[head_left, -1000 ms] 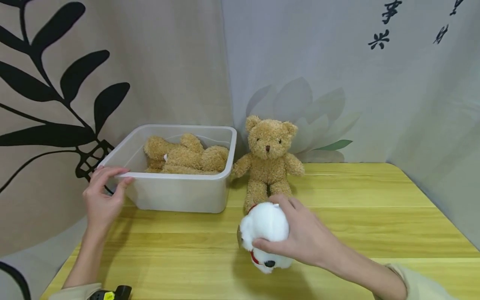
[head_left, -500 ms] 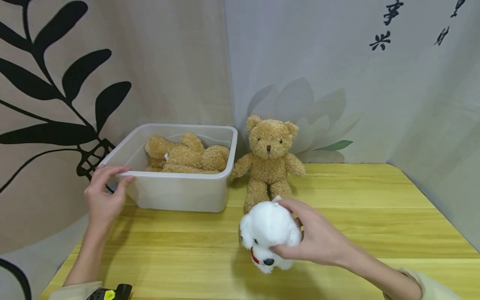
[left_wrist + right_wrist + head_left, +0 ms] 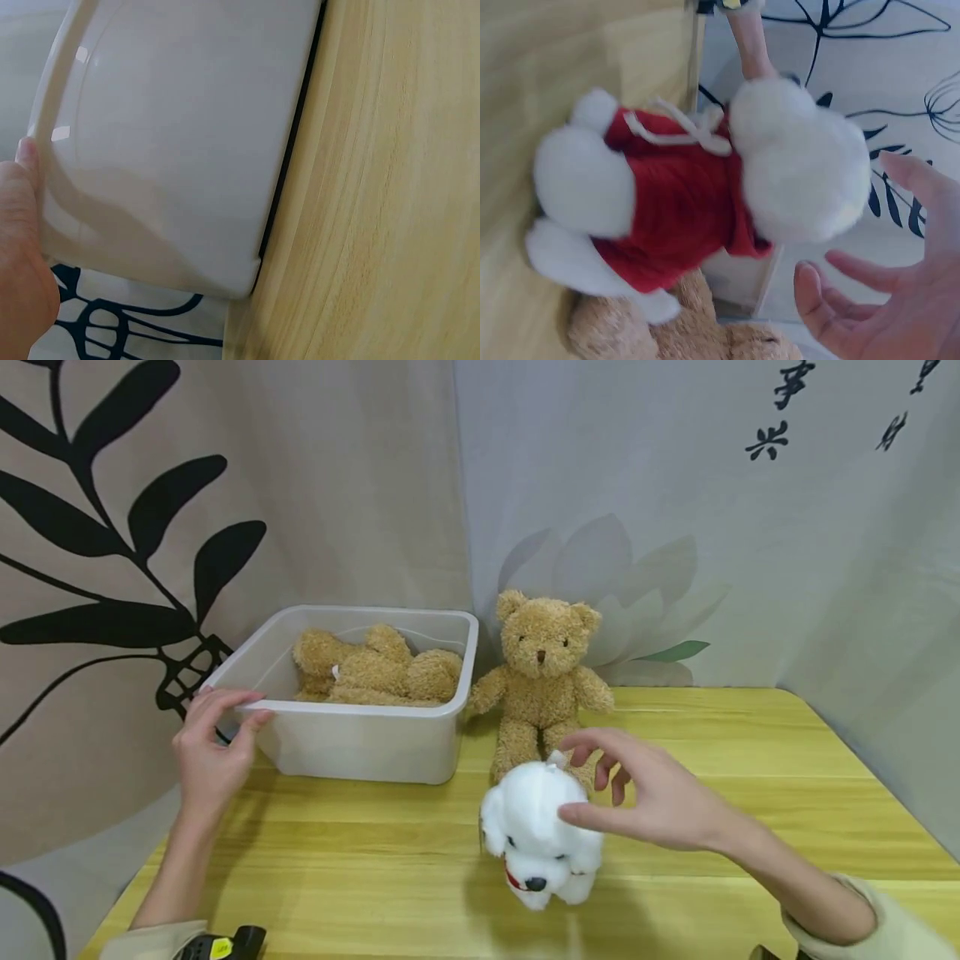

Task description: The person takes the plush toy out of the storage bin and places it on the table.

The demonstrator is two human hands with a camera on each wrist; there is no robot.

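Note:
A white plush dog (image 3: pixel 538 827) stands on the table in front of a tan teddy bear (image 3: pixel 542 685). It wears a red garment (image 3: pixel 679 202) with a white drawstring, seen in the right wrist view. Beside the dog's head, my right hand (image 3: pixel 652 789) has its fingers spread, with a gap between them and the toy in the right wrist view. My left hand (image 3: pixel 217 747) pinches the near left corner of the rim of a whitish plastic bin (image 3: pixel 367 747). Inside that bin lie tan plush toys (image 3: pixel 375 672), partly hidden by its front wall.
The wooden table (image 3: pixel 750 793) extends to the right of the toys. Behind it hangs a pale curtain (image 3: pixel 675 485) with printed leaves and characters. A black curved object (image 3: pixel 33 910) shows at the lower left.
My right hand has let go of the plush dog and drawn back up and right. The dog now stands with its face toward me. My left hand keeps its place on the bin rim.

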